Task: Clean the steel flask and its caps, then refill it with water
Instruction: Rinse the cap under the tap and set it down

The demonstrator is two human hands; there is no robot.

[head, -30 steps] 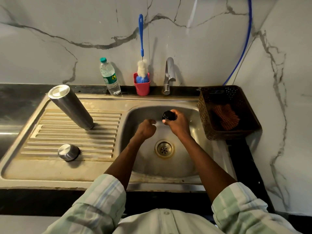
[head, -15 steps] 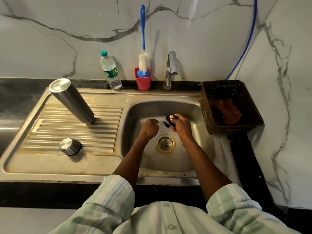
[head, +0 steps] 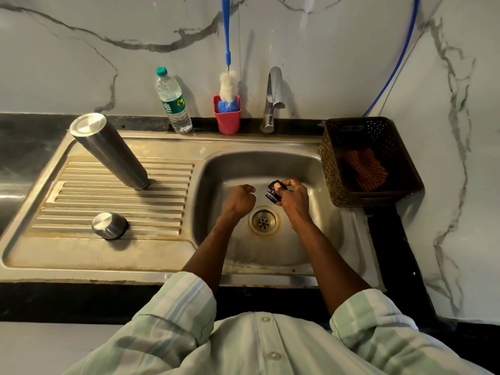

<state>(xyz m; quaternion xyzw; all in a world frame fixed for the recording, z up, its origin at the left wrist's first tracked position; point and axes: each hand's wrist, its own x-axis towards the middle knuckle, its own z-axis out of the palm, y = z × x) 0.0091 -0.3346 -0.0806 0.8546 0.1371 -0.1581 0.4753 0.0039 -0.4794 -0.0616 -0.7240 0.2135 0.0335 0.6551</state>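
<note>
Pinching black inner cap (head: 273,191) in right hand (head: 293,197) fingers (head: 281,185), above sink (head: 319,239)

the plastic water bottle (head: 173,100) carries a green label with a yellow mark, perhaps an "m"; its print is too small to read.

Steel flask (head: 109,151) stands inverted on the drainboard; steel cap (head: 109,225) lies nearby; black cap (head: 273,191) is held over the basin.
</note>
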